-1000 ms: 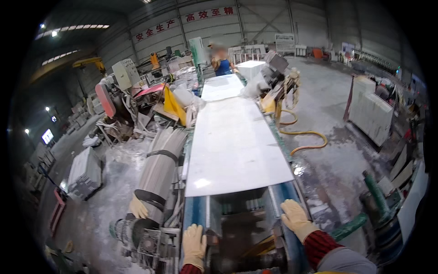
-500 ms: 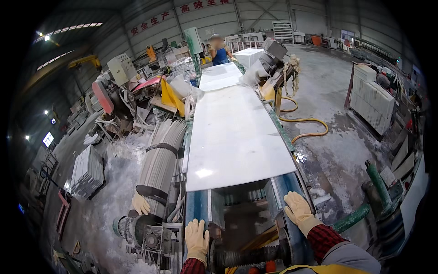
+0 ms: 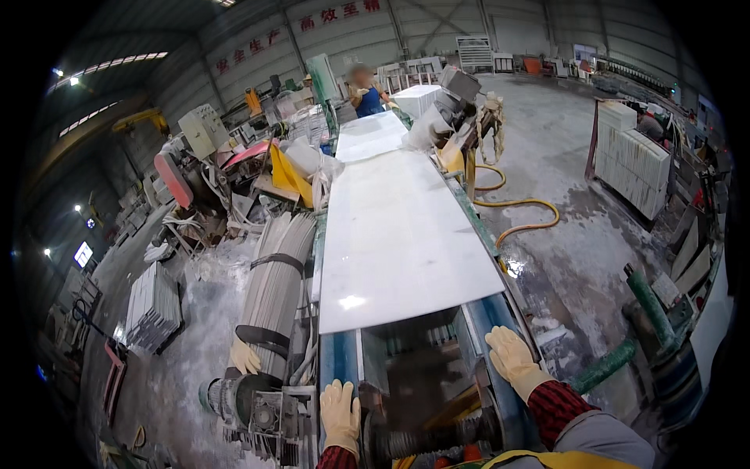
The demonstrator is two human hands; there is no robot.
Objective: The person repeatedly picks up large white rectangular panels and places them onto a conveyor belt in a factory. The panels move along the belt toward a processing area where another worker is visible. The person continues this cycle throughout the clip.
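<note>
Both my hands wear cream rubber gloves. My left hand [image 3: 341, 414] lies flat with fingers stretched on the left blue conveyor belt [image 3: 338, 363], holding nothing. On the right blue belt [image 3: 492, 313] rests my right hand [image 3: 512, 361], palm down, fingers extended and a little apart. Ahead of both hands, a large white stone slab [image 3: 402, 242] spans the two belts, its near edge a short way beyond my fingertips. Neither hand touches it. A second white slab [image 3: 371, 135] lies farther along the line, near a person in a blue apron [image 3: 369, 103].
Between the belts is an open gap above a dark ribbed roller [image 3: 433, 439]. A motor [image 3: 226, 399] and a strapped bundle of long strips [image 3: 273, 281] flank the left side, with a loose glove [image 3: 244, 356] there. At right are green pipes [image 3: 605, 367] and a yellow hose [image 3: 531, 215].
The whole view has shifted and tilted slightly. My hands stay flat on the belts in nearly the same places. The far person's posture has changed a little.
</note>
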